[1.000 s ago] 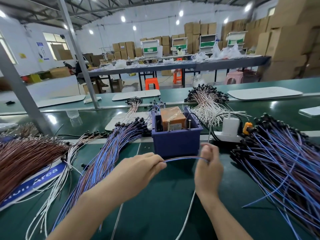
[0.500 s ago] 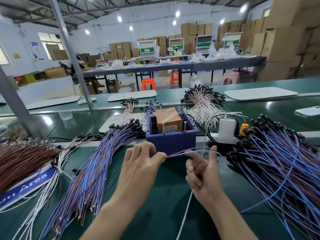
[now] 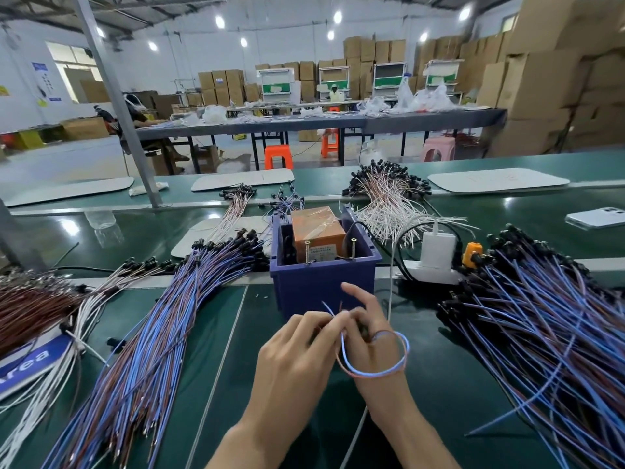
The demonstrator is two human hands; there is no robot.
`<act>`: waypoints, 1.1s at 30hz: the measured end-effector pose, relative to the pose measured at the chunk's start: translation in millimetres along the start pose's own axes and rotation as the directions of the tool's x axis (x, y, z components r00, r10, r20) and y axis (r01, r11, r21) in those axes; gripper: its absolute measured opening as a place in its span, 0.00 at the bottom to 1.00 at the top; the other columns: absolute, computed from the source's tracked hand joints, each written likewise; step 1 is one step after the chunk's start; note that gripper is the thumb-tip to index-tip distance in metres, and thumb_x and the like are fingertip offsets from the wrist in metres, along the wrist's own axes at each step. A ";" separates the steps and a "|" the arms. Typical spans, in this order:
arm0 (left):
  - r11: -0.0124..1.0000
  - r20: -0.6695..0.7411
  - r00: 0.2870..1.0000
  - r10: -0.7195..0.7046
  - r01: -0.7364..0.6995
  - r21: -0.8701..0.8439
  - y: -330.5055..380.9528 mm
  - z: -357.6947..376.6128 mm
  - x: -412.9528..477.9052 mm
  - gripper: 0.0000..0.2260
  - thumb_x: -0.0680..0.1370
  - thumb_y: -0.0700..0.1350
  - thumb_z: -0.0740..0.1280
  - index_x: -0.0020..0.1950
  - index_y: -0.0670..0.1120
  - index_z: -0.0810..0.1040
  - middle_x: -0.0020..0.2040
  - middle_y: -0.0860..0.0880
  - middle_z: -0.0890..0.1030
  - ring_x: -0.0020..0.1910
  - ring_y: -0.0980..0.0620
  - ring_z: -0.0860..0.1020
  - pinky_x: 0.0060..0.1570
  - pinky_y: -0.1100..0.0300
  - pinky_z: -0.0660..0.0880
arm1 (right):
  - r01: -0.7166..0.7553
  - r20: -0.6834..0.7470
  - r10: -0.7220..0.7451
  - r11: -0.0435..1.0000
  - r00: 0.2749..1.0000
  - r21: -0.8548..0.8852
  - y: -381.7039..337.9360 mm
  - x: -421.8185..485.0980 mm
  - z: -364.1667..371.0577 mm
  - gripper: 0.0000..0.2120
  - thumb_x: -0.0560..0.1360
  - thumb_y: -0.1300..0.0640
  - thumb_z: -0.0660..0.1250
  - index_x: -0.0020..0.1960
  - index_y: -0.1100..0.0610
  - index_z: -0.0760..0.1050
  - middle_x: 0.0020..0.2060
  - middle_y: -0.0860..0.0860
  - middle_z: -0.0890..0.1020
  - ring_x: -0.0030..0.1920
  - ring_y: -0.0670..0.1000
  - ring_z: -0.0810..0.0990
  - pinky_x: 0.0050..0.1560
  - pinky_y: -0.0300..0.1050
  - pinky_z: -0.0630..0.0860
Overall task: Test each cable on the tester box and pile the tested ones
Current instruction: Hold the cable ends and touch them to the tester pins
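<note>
Your left grip (image 3: 294, 357) and right grip (image 3: 375, 328) both pinch the cable (image 3: 372, 374); slacken, and its loop could spring away from the tester (image 3: 324, 289).

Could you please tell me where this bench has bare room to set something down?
Bare green mat lies between the left cable pile and the left hand, and another patch lies between the right hand and the right cable pile. Around the tester box and power strip it is crowded.
</note>
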State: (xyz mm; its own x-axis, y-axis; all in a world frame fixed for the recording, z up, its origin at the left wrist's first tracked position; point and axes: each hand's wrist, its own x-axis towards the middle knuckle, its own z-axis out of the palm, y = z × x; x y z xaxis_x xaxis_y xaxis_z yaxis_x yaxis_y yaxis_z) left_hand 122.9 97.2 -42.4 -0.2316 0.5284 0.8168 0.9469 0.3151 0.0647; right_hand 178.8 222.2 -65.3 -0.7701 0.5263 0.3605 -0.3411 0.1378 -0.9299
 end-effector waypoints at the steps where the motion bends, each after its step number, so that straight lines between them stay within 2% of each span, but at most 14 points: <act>1: 1.000 0.003 1.000 0.001 -0.001 0.000 -0.1 0.9 -0.5 0.13 0.81 0.40 0.65 0.64 0.45 0.81 0.50 0.50 0.80 0.43 0.49 0.78 0.38 0.57 0.76 | 0.021 0.027 -0.020 0.999 0.999 -0.044 1.1 0.3 0.4 0.17 0.80 0.53 0.63 0.67 0.40 0.74 0.39 0.46 0.82 0.39 0.44 0.81 0.41 0.40 0.78; 3: 1.000 -0.009 1.000 -0.016 0.016 -0.003 -1.0 3.7 -1.7 0.14 0.79 0.38 0.66 0.64 0.44 0.82 0.51 0.49 0.80 0.43 0.49 0.79 0.38 0.56 0.77 | 0.056 0.067 -0.048 0.991 0.997 -0.124 4.4 -0.1 2.0 0.16 0.78 0.54 0.65 0.65 0.43 0.76 0.46 0.47 0.85 0.44 0.48 0.84 0.43 0.42 0.79; 5: 0.999 -0.018 0.999 -0.036 0.035 -0.023 -2.3 5.5 -2.5 0.14 0.79 0.38 0.65 0.65 0.44 0.81 0.52 0.49 0.80 0.44 0.49 0.79 0.38 0.56 0.77 | 0.089 0.047 -0.080 0.974 0.996 -0.210 7.6 0.9 1.4 0.15 0.78 0.51 0.66 0.64 0.42 0.77 0.50 0.47 0.85 0.45 0.49 0.84 0.43 0.42 0.78; 8: 0.996 -0.024 0.998 -0.059 0.057 -0.065 -6.8 7.7 -4.4 0.15 0.82 0.40 0.64 0.67 0.44 0.80 0.54 0.50 0.79 0.47 0.50 0.80 0.40 0.56 0.78 | 0.140 -0.006 -0.150 0.938 0.989 -0.316 7.2 2.3 -1.8 0.15 0.78 0.47 0.65 0.65 0.37 0.77 0.51 0.43 0.83 0.44 0.45 0.83 0.41 0.33 0.74; 12: 0.988 -0.030 0.994 -0.101 0.096 -0.120 -10.6 9.1 -6.5 0.16 0.81 0.40 0.64 0.68 0.44 0.79 0.55 0.51 0.80 0.47 0.50 0.80 0.40 0.55 0.79 | 0.150 -0.040 -0.176 0.924 0.984 -0.351 0.5 0.9 0.5 0.14 0.78 0.47 0.65 0.63 0.38 0.77 0.46 0.40 0.82 0.35 0.39 0.77 0.35 0.26 0.67; 17: 0.986 -0.043 0.992 -0.115 0.109 -0.127 -10.8 5.9 -5.1 0.15 0.81 0.41 0.66 0.68 0.45 0.79 0.55 0.52 0.80 0.47 0.52 0.79 0.40 0.56 0.78 | 0.097 -0.011 -0.107 0.939 0.994 -0.330 -7.8 -1.2 1.8 0.11 0.79 0.52 0.66 0.59 0.40 0.76 0.51 0.41 0.84 0.39 0.42 0.80 0.38 0.31 0.71; 19: 0.985 -0.031 0.992 -0.120 0.115 -0.129 -12.3 3.7 -5.7 0.18 0.79 0.39 0.68 0.69 0.45 0.78 0.55 0.52 0.80 0.47 0.52 0.79 0.40 0.55 0.78 | 0.114 0.024 -0.112 0.934 0.993 -0.338 -11.3 -2.5 2.0 0.12 0.79 0.54 0.66 0.60 0.41 0.77 0.52 0.41 0.84 0.36 0.41 0.78 0.37 0.32 0.70; 22: 0.989 -0.003 0.995 -0.101 0.100 -0.104 -15.4 -0.2 -5.9 0.21 0.75 0.36 0.70 0.69 0.44 0.78 0.55 0.51 0.80 0.48 0.52 0.79 0.39 0.56 0.79 | 0.105 0.058 -0.090 0.940 0.994 -0.323 -14.8 -4.1 2.1 0.14 0.78 0.52 0.65 0.61 0.39 0.77 0.54 0.42 0.84 0.35 0.39 0.77 0.36 0.30 0.69; 26: 0.998 0.010 0.998 -0.061 0.061 -0.033 -15.6 0.2 -5.9 0.21 0.74 0.35 0.70 0.67 0.43 0.80 0.53 0.50 0.81 0.45 0.51 0.79 0.36 0.57 0.78 | 0.094 0.044 -0.084 0.928 0.995 -0.360 -12.5 -3.1 2.5 0.10 0.79 0.53 0.66 0.59 0.42 0.77 0.51 0.41 0.84 0.34 0.41 0.77 0.37 0.30 0.70; 29: 0.997 0.008 0.998 -0.064 0.065 -0.035 -15.8 1.1 -5.6 0.17 0.78 0.38 0.64 0.67 0.42 0.80 0.53 0.49 0.81 0.46 0.51 0.80 0.38 0.57 0.79 | 0.105 0.005 -0.113 0.911 0.994 -0.400 -10.6 -2.5 2.6 0.06 0.79 0.50 0.67 0.55 0.41 0.75 0.49 0.40 0.84 0.39 0.45 0.81 0.38 0.32 0.72; 31: 0.996 0.000 0.996 -0.086 0.085 -0.032 -15.2 1.8 -5.4 0.16 0.80 0.40 0.62 0.66 0.41 0.80 0.53 0.49 0.81 0.46 0.51 0.80 0.38 0.57 0.79 | 0.105 -0.031 -0.129 0.908 0.991 -0.406 -10.3 -3.1 2.1 0.05 0.77 0.46 0.69 0.52 0.42 0.75 0.44 0.41 0.83 0.34 0.45 0.78 0.34 0.34 0.71; 33: 0.989 -0.036 0.990 -0.135 0.133 -0.062 -13.6 2.9 -5.0 0.14 0.81 0.40 0.64 0.65 0.42 0.81 0.53 0.51 0.81 0.46 0.51 0.80 0.39 0.56 0.78 | 0.111 -0.092 -0.162 0.906 0.982 -0.409 -10.6 -3.9 1.6 0.08 0.75 0.39 0.67 0.47 0.42 0.73 0.36 0.44 0.80 0.28 0.47 0.71 0.30 0.40 0.70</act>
State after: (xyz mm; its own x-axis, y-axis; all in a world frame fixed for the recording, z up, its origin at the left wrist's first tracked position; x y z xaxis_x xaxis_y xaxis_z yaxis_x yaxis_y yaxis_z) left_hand 110.5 92.5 -49.0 -0.3493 0.4523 0.8206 0.9197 0.3329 0.2080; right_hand 184.5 217.4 -56.7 -0.6514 0.5724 0.4981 -0.1737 0.5265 -0.8322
